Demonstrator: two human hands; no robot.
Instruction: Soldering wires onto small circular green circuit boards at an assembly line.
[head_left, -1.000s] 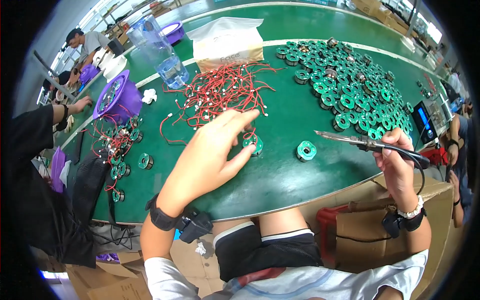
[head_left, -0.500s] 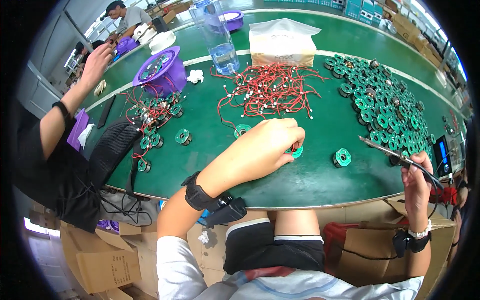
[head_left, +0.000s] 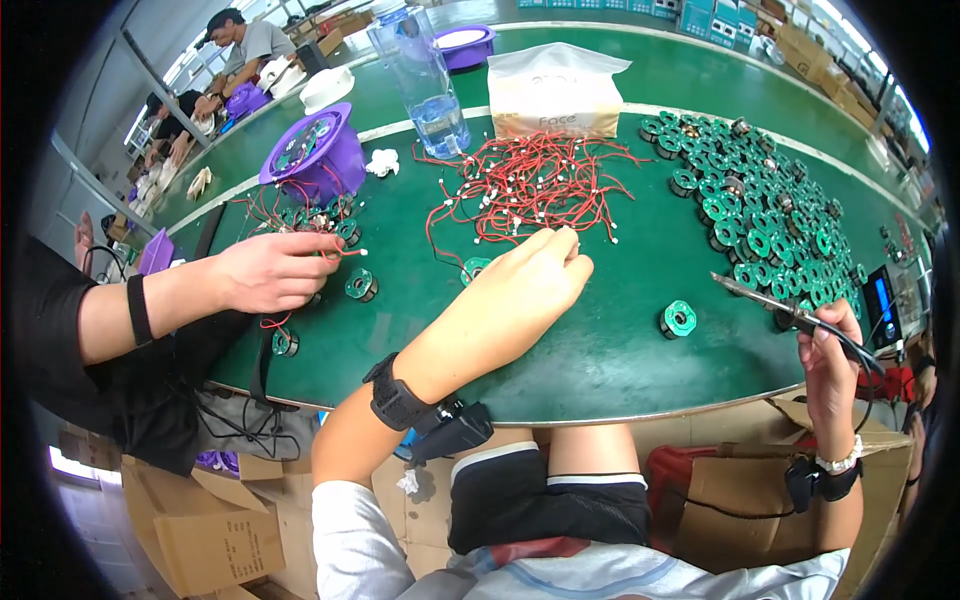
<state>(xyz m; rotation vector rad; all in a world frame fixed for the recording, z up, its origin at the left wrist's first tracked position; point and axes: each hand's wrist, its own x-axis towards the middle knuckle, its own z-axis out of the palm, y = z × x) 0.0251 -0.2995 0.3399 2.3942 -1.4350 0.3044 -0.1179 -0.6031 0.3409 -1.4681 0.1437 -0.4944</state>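
Note:
My left hand (head_left: 540,285) is curled, back upward, at the near edge of a tangled pile of red wires (head_left: 540,185) with small white connectors. Its fingertips are turned away, so what they pinch is hidden. Beside its wrist, partly covered, lies a green-topped coil (head_left: 474,268) with a red wire running to it. My right hand (head_left: 830,350) is closed around a soldering iron (head_left: 770,298), whose tip points left above the table. Left of that tip, a single green-topped coil (head_left: 678,319) lies by itself.
Many green-topped coils (head_left: 770,210) spread over the right side. A co-worker's hand (head_left: 275,270) reaches among wired coils at left, by a purple housing (head_left: 335,160). Behind the wires stand a water bottle (head_left: 440,125) and a tissue pack (head_left: 555,100). The table's front edge (head_left: 600,418) is near me.
My left hand has moved slightly up toward the wire pile; the coil at its fingers no longer shows. My right hand stays put. The co-worker's raised hand has come down onto the wired coils.

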